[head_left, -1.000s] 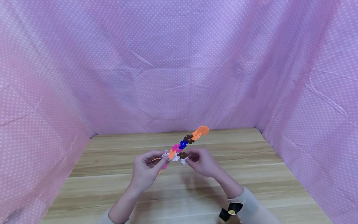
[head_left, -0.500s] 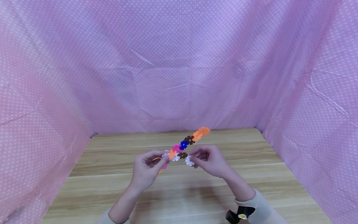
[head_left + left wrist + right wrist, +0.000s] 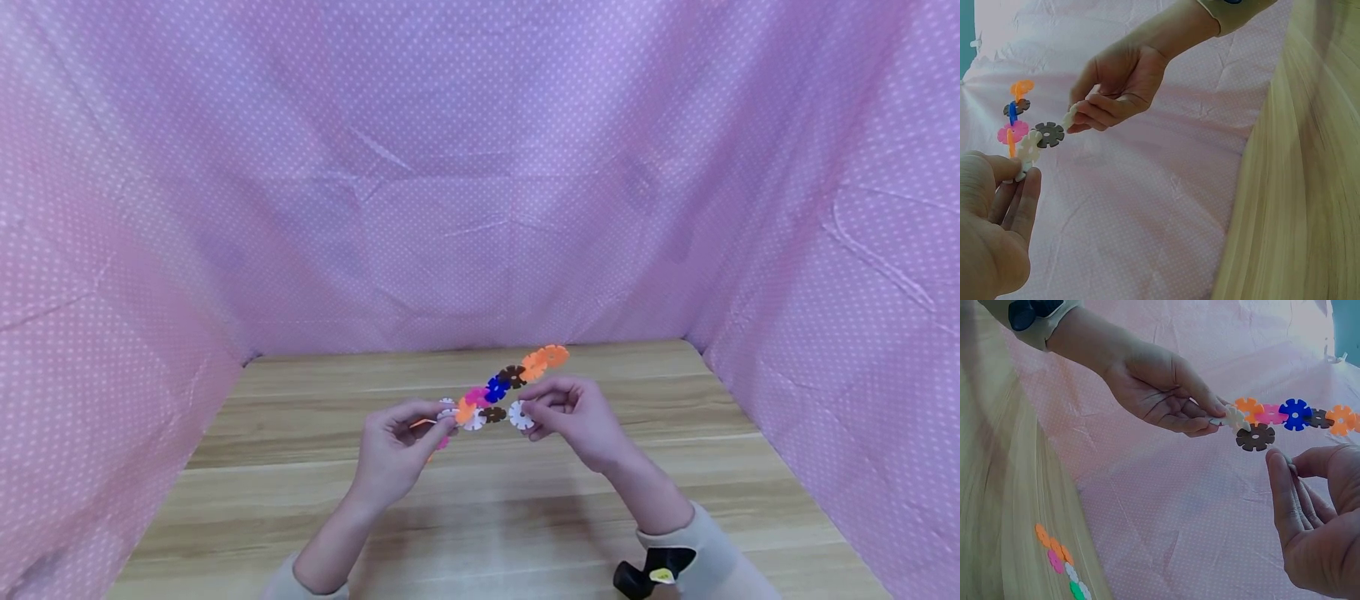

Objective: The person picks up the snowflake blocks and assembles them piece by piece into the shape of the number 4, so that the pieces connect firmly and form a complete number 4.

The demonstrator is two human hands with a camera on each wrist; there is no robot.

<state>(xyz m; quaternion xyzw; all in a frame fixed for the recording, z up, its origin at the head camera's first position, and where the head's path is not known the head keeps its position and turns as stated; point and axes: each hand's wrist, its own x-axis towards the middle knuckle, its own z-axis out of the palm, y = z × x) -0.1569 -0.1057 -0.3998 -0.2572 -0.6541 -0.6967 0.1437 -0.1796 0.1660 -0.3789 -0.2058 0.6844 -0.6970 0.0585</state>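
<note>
My left hand [image 3: 393, 454] pinches a built shape of interlocking plastic snowflake discs at a white disc near its middle. From there a row runs up and right: orange, pink, a blue disc [image 3: 497, 388], dark brown, then orange discs [image 3: 553, 357] at the tip. A shorter branch holds a white disc [image 3: 474, 420] and a brown disc [image 3: 1255, 437]. More pink and orange pieces show below my left fingers, partly hidden. My right hand [image 3: 583, 423] pinches a single white snowflake disc [image 3: 518, 415] by its edge. A small gap separates it from the brown disc.
A wood-grain table [image 3: 480, 533] lies below both hands. Several orange, pink, white and green discs [image 3: 1055, 561] lie on it in the right wrist view. Pink dotted cloth [image 3: 480, 250] surrounds the table on three sides. A black device [image 3: 648, 573] is strapped to my right wrist.
My right hand has moved right and slightly up with the white disc, away from the brown disc. The disc now faces the head camera more. My left hand has stayed nearly still.
</note>
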